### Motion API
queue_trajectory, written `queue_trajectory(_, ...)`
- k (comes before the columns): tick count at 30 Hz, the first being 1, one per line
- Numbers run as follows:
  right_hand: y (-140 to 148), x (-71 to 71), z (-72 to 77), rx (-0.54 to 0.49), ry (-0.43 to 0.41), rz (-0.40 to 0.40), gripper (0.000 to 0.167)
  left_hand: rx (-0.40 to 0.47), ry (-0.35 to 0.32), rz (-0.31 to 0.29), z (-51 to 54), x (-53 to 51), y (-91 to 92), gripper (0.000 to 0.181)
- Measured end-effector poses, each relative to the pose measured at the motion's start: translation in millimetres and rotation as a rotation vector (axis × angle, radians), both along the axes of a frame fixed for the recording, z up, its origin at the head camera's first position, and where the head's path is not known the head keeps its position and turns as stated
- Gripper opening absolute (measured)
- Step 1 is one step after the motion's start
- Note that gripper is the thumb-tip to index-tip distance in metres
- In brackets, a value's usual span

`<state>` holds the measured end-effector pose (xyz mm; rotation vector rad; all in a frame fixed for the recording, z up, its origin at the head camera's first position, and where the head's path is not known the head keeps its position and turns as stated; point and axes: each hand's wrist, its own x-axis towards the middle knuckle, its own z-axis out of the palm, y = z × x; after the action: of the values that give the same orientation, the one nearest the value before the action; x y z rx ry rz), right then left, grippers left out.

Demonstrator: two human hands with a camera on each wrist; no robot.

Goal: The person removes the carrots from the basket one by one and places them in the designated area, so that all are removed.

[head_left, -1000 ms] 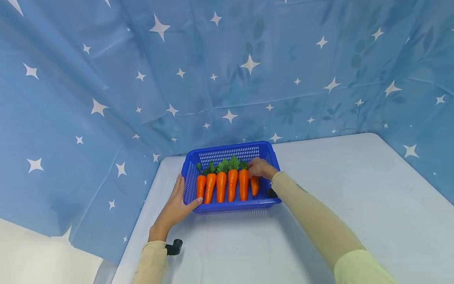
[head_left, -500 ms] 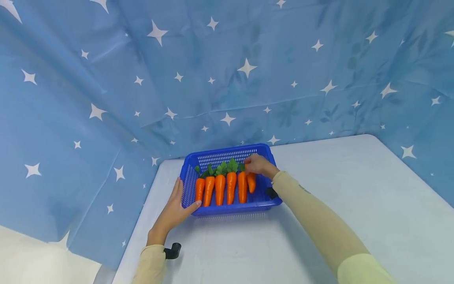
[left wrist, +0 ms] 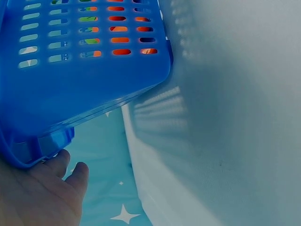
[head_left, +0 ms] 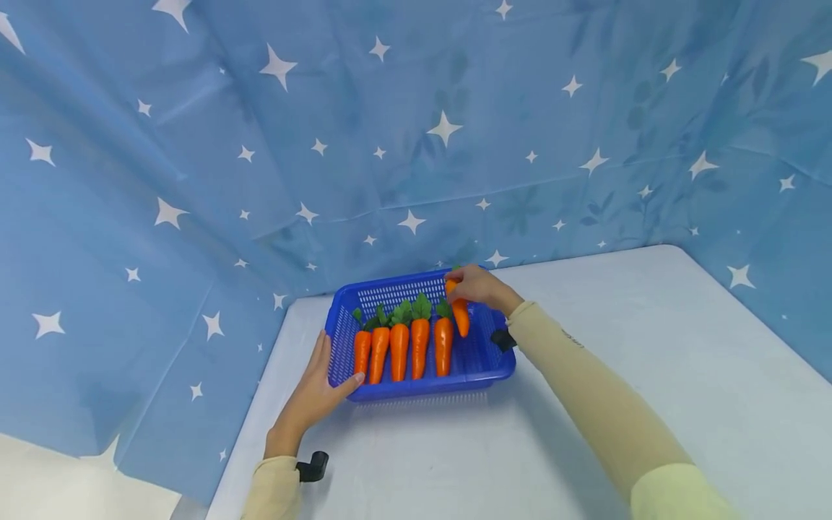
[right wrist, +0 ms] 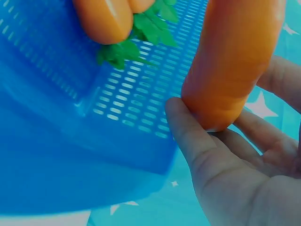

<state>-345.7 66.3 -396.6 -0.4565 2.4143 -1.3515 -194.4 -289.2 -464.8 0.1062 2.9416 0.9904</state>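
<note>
Several orange carrots (head_left: 419, 349) with green leaves lie side by side in a blue slotted basket (head_left: 416, 388). The right hand (head_left: 479, 284) pinches one carrot (head_left: 460, 315) near its leafy end, over the right part of the basket. In the right wrist view, thumb and fingers of that hand (right wrist: 235, 165) hold the thick end of the carrot (right wrist: 235, 61). Against the basket's left end rests the left hand (head_left: 314, 390), its thumb on the front rim and its fingers along the side. The left wrist view shows its fingertips at the rim (left wrist: 51, 188).
The basket stands on a white-covered table (head_left: 585, 303) near its back edge. A blue cloth with white stars (head_left: 390, 180) hangs behind and to the left. Black devices (head_left: 312, 468) are worn on both wrists.
The right hand has lifted its carrot up from the row, toward the back rim. The left hand keeps its place at the basket's left end. The head view has shifted slightly.
</note>
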Motion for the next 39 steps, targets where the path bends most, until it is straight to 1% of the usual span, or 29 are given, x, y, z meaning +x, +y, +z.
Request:
queue_trajectory(7, 12, -0.4, 17.3, -0.034, 0.036, 0.004, 0.066, 0.006, -0.004, 0.001, 1.3, -0.3, -0.1, 0.118)
queue_trajectory(9, 16, -1.5, 20.2, -0.038, 0.044, -0.002, 0.066, 0.005, -0.007, 0.003, 1.5, -0.2, 0.1, 0.118)
queue_trajectory(14, 32, -2.5, 22.2, -0.024, 0.042, -0.026, 0.066, 0.003, 0.004, 0.000, -0.7, 0.3, -0.5, 0.117)
queue_trajectory(21, 61, -4.8, 22.1, -0.089, 0.005, -0.051, 0.069, 0.000, -0.001, -0.004, -1.2, 0.0, -1.0, 0.116)
queue_trajectory(27, 92, -5.0, 22.9, -0.071, 0.012, -0.107, 0.070, -0.006, -0.011, 0.000, 0.1, -0.1, -1.5, 0.117)
queue_trajectory(30, 104, -3.8, 21.8, -0.073, 0.003, -0.116, 0.071, -0.007, -0.023, 0.006, 1.0, 0.0, -2.0, 0.117)
queue_trajectory(35, 118, -1.6, 15.9, -0.079, 0.000, -0.120, 0.071, -0.012, -0.028, 0.011, 1.2, -0.5, -2.1, 0.116)
queue_trajectory(39, 122, -0.9, 5.1, -0.083, 0.001, -0.140, 0.070, -0.009, -0.025, 0.008, -0.8, -0.8, -1.5, 0.116)
